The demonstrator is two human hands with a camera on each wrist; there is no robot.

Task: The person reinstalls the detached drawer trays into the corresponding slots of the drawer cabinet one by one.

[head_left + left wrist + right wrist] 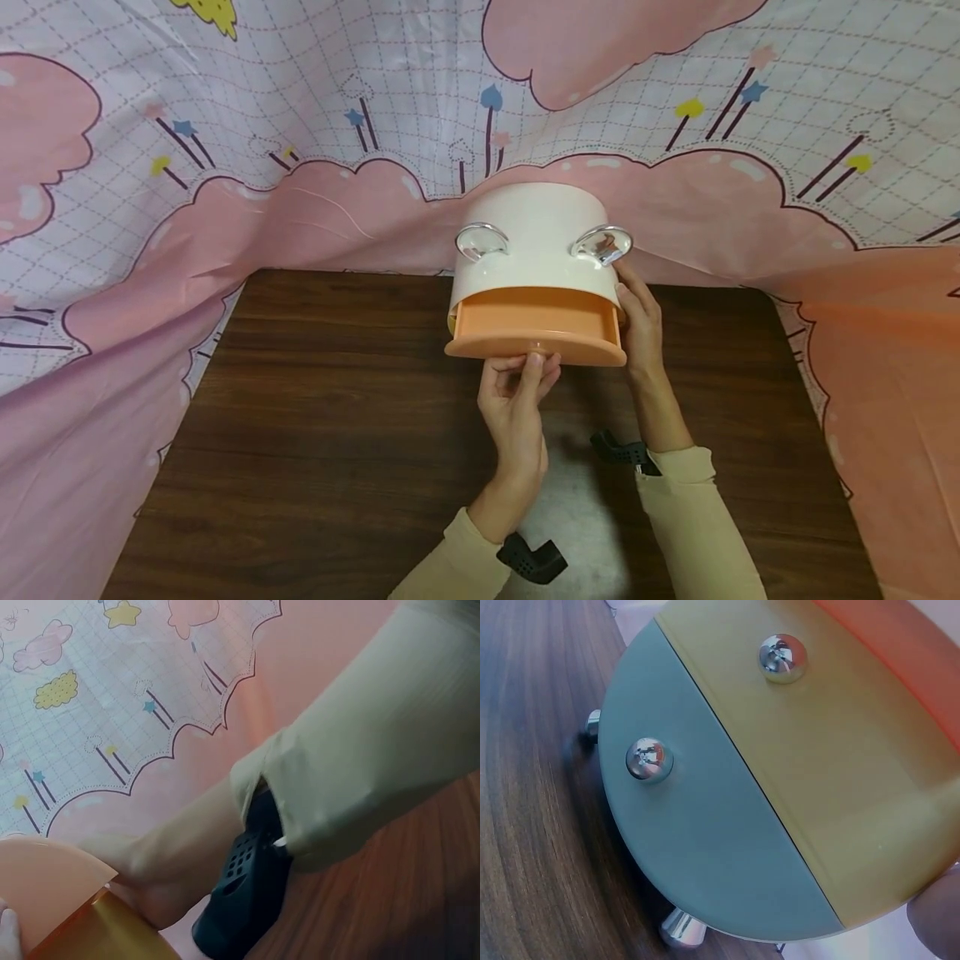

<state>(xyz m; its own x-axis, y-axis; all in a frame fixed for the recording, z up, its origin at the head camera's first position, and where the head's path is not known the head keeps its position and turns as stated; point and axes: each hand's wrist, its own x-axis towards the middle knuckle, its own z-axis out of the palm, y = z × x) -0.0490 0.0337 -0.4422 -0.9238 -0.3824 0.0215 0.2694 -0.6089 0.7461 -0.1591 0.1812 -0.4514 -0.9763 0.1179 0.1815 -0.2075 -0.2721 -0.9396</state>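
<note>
A: Eyes on the orange drawer (536, 325), the top one of the cream cabinet (536, 237). It stands pulled partway out, with the cabinet at the far edge of the wooden table (337, 433), hard against the pink curtain (150, 275).

B: And the hands?

A: Apart. The left hand (517, 400) pinches the small knob at the middle of the drawer front. The right hand (641, 321) lies against the cabinet's right side, fingers laid along the wall, steadying it.

B: Below the orange one?

A: The right wrist view shows a yellow drawer (832, 750) and a grey-blue drawer (705, 825), each with a chrome knob, both flush. Short chrome feet (679, 930) carry the cabinet.

B: Risk?

A: I'd say tipping. The cabinet sits on small feet; a hard tug on that knob could rock it forward if the right hand slackens. The pinch is thin too: fingers could slip off the knob. And too long a pull might draw the drawer clean out.

B: The two chrome handles (480, 240) on top?

A: Untouched.
</note>
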